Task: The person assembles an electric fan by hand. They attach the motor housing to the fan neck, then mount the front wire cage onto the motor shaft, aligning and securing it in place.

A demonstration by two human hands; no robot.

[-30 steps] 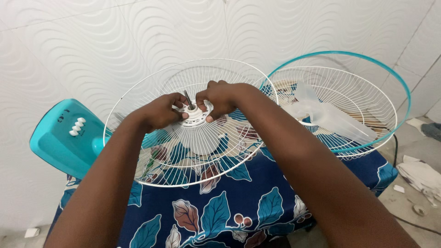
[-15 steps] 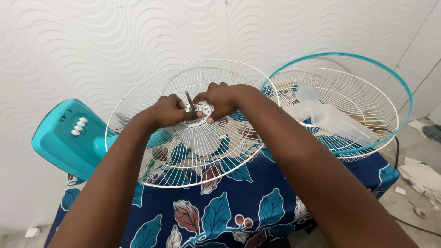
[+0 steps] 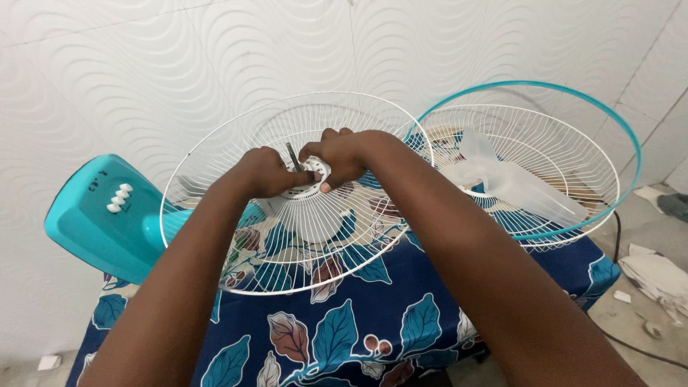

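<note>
A white wire fan guard (image 3: pixel 301 244) sits over the fan's white motor housing (image 3: pixel 315 222), which lies on a table draped in blue leaf-print cloth (image 3: pixel 344 337). A metal shaft (image 3: pixel 292 156) sticks up from the guard's hub. My left hand (image 3: pixel 265 173) and my right hand (image 3: pixel 337 156) both grip the white plastic ring nut (image 3: pixel 309 185) around that shaft, thumbs meeting at the hub. The turquoise fan base (image 3: pixel 100 218) with white buttons lies tipped over at the left.
A second white guard with a turquoise rim (image 3: pixel 530 172) lies at the right, holding a translucent fan blade (image 3: pixel 516 186). A white patterned wall (image 3: pixel 215 64) stands behind. A black cable (image 3: pixel 616 229) and white rags (image 3: pixel 659 276) lie on the floor at the right.
My left hand has slid rightward over the hub, its thumb now meeting my right thumb. The guard and base have shifted slightly.
</note>
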